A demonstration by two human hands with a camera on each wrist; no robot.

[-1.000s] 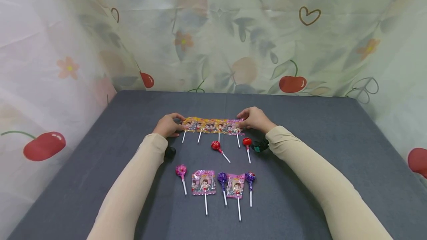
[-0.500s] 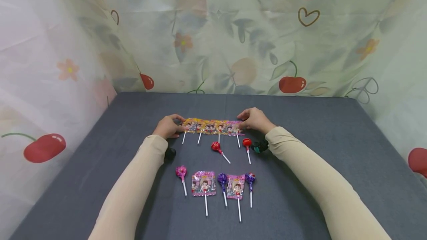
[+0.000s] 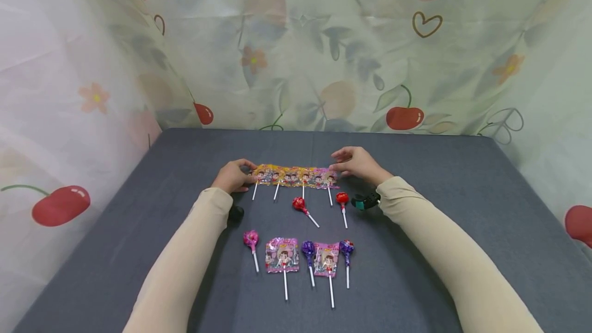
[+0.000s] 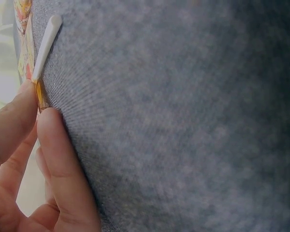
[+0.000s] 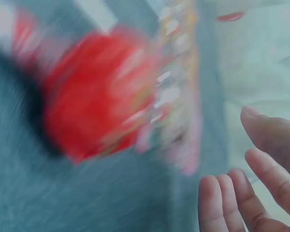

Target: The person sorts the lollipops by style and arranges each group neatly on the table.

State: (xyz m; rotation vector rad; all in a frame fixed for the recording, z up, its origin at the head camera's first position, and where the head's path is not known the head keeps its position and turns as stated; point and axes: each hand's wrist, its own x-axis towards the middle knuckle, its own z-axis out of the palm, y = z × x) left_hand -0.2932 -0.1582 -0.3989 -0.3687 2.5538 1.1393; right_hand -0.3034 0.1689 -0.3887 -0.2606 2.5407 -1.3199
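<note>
Side by side in a row at the table's far middle lie several flat-packed lollipops point(image 3: 290, 176), orange wrappers on the left and a pink one at the right end. My left hand point(image 3: 233, 175) pinches the edge of the leftmost orange wrapper point(image 4: 40, 94) between thumb and finger, its white stick point(image 4: 47, 47) beside them. Just off the pink end, my right hand point(image 3: 358, 163) has its fingers spread apart and holds nothing. In the right wrist view a blurred red round lollipop point(image 5: 99, 94) looms close, in front of the row.
Nearer than the row lie two red round lollipops, the left one point(image 3: 299, 203) slanted, the right one point(image 3: 342, 198) straighter. A front row has a pink lollipop point(image 3: 251, 238), two pink flat packs point(image 3: 282, 254) and two purple lollipops point(image 3: 308, 248). A printed curtain point(image 3: 300, 55) stands behind the table.
My right hand has let go of the row's pink end and moved slightly right and up, fingers opening. My left hand and the lollipops stay in place.
</note>
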